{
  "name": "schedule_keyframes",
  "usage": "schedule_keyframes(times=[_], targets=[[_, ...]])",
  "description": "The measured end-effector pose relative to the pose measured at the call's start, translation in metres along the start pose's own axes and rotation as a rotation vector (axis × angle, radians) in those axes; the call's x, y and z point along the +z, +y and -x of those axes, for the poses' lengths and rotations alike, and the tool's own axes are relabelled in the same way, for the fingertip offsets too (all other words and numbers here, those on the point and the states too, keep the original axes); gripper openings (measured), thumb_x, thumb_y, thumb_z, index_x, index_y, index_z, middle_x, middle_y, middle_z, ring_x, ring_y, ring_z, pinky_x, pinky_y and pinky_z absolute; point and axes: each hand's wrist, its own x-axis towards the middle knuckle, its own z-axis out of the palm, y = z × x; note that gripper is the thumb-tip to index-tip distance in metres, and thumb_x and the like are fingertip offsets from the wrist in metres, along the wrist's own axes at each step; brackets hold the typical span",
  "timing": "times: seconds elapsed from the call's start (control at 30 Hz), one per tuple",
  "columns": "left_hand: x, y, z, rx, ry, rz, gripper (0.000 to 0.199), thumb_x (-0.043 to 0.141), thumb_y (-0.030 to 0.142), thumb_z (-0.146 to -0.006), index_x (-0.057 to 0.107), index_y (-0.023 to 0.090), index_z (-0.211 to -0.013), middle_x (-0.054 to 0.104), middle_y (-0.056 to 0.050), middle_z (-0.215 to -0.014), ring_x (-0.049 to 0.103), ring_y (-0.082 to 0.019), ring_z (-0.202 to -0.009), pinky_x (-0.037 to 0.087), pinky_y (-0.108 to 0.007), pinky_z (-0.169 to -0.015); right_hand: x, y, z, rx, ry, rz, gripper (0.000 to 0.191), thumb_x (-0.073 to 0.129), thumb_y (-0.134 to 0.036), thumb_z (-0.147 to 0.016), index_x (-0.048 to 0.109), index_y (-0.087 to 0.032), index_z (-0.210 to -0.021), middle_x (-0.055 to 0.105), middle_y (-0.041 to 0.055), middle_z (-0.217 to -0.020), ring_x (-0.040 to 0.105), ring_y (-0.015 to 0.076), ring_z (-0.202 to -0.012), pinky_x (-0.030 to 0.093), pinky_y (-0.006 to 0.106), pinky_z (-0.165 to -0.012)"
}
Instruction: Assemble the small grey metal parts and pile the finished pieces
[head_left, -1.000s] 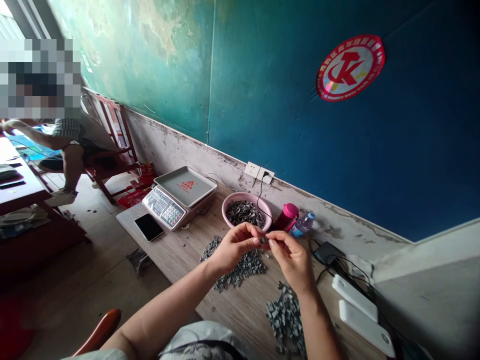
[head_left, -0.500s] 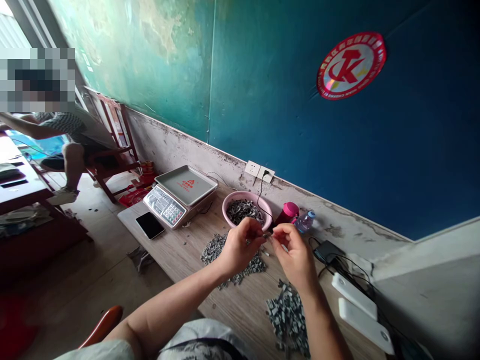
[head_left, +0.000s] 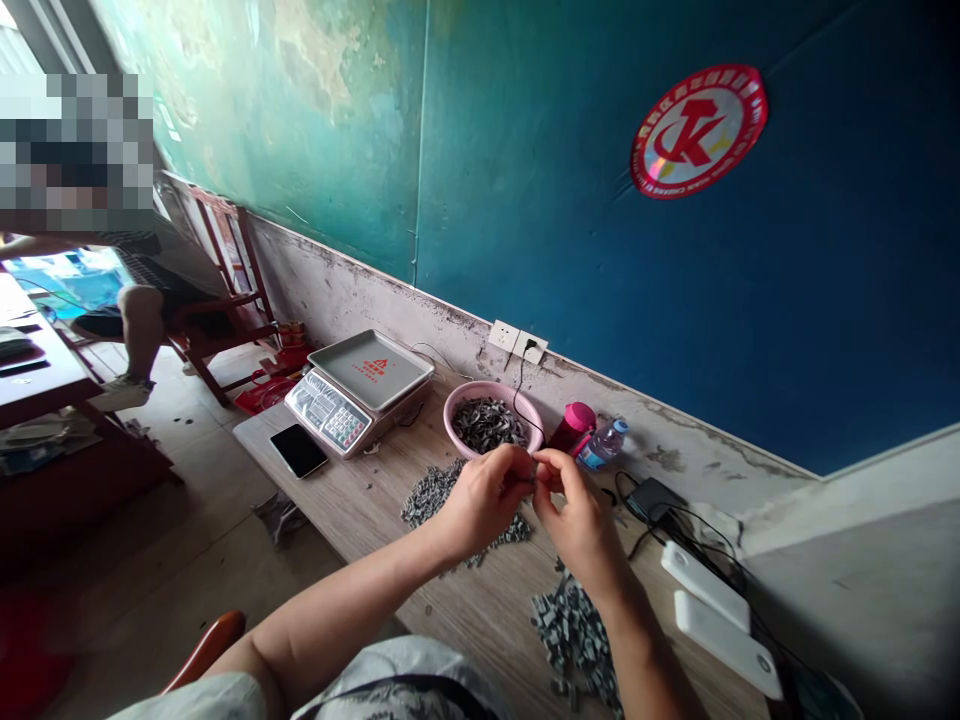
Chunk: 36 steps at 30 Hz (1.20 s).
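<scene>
Left hand [head_left: 481,500] meets right hand [head_left: 576,505] (wrists apart), pinching small piece [head_left: 535,480].

Grey piles [head_left: 574,635]: two
Pink bowl [head_left: 453,428]: one
Scale [head_left: 330,413]: one
Black phone [head_left: 298,451]: one
Pink flask [head_left: 574,425]: one
Clear bottle [head_left: 604,445]: one
White devices [head_left: 726,645]: two
Wall sticker [head_left: 699,132]: one

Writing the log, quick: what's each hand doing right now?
Left hand: fingertips pinched on a small dark piece.
Right hand: fingertips pinched at the same spot; its exact grip cannot be told.
</scene>
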Motion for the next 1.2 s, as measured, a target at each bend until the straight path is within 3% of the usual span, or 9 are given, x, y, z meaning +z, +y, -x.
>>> schedule_keyframes(times=[0.1, 0.27, 0.53, 0.77, 0.97, 1.2], targets=[[0.001, 0.002, 0.004, -0.017, 0.008, 0.054, 0.012, 0.053, 0.014, -0.083, 0.052, 0.015, -0.095, 0.061, -0.004, -0.084, 0.057, -0.012, -0.073, 0.047, -0.022, -0.068, 0.003, 0.000, 0.004, 0.100, 0.003, -0.087, 0.026, 0.050, -0.016, -0.085, 0.051, -0.018, -0.110, 0.063, 0.0076, -0.092, 0.064, 0.0185, -0.081, 0.054, 0.031, -0.072], [0.008, -0.003, 0.013, 0.100, 0.039, -0.013, 0.016, 0.045, 0.014, -0.088, 0.051, 0.014, -0.103, 0.062, -0.008, -0.092, 0.059, -0.014, -0.084, 0.049, -0.026, -0.075, 0.007, -0.002, 0.010, 0.163, 0.007, -0.170, 0.027, 0.052, -0.017, -0.084, 0.051, -0.017, -0.111, 0.062, 0.0087, -0.094, 0.063, 0.0178, -0.081, 0.054, 0.031, -0.074], [0.008, -0.001, 0.014, 0.154, 0.094, -0.043, 0.010, 0.045, 0.012, -0.089, 0.052, 0.016, -0.095, 0.061, -0.006, -0.088, 0.056, -0.012, -0.078, 0.048, -0.024, -0.071, -0.001, -0.007, 0.011, 0.219, -0.091, -0.312, 0.032, 0.050, -0.021, -0.087, 0.046, -0.019, -0.118, 0.061, 0.0049, -0.085, 0.062, 0.0157, -0.075, 0.054, 0.028, -0.070], [0.017, 0.003, 0.014, 0.230, 0.135, -0.081, 0.018, 0.040, 0.008, -0.089, 0.048, 0.016, -0.103, 0.058, -0.007, -0.090, 0.052, -0.015, -0.080, 0.045, -0.029, -0.073, 0.005, -0.018, 0.010, 0.235, 0.048, -0.198, 0.033, 0.052, -0.019, -0.083, 0.049, -0.017, -0.115, 0.062, 0.0077, -0.090, 0.062, 0.0187, -0.079, 0.053, 0.032, -0.072], [0.013, 0.004, 0.015, 0.295, 0.042, -0.112, 0.023, 0.037, 0.006, -0.086, 0.046, 0.015, -0.105, 0.058, -0.009, -0.090, 0.051, -0.018, -0.080, 0.044, -0.033, -0.073, -0.006, -0.018, 0.008, 0.333, -0.105, -0.473, 0.034, 0.053, -0.024, -0.085, 0.046, -0.019, -0.118, 0.062, 0.0060, -0.090, 0.062, 0.0166, -0.077, 0.054, 0.029, -0.070], [0.010, 0.005, 0.013, 0.317, 0.013, -0.163, 0.029, 0.037, 0.004, -0.085, 0.046, 0.015, -0.110, 0.059, -0.009, -0.090, 0.050, -0.018, -0.079, 0.043, -0.034, -0.075, 0.004, -0.026, 0.007, 0.226, 0.026, -0.175, 0.032, 0.051, -0.016, -0.081, 0.050, -0.016, -0.113, 0.064, 0.0101, -0.094, 0.064, 0.0199, -0.082, 0.054, 0.032, -0.074]])
